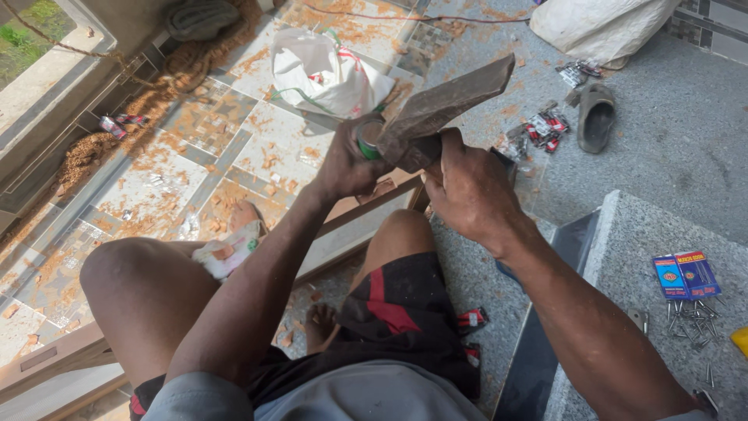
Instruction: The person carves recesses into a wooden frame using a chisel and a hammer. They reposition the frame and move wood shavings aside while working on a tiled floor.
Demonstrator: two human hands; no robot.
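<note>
Seated person's right hand (467, 195) grips the thick end of a dark-brown, rough wedge-shaped wooden block (444, 109) above the knees, likely stiff and weighty; left hand (351, 160) wraps a green-rimmed cylindrical can (368, 139) touching it.

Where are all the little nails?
The loose metal nails lie at the far right on the grey stone ledge, just below two small blue boxes.

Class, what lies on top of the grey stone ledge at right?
On the grey stone ledge lie two blue packets and loose steel nails; a yellow object is cut off.
</note>
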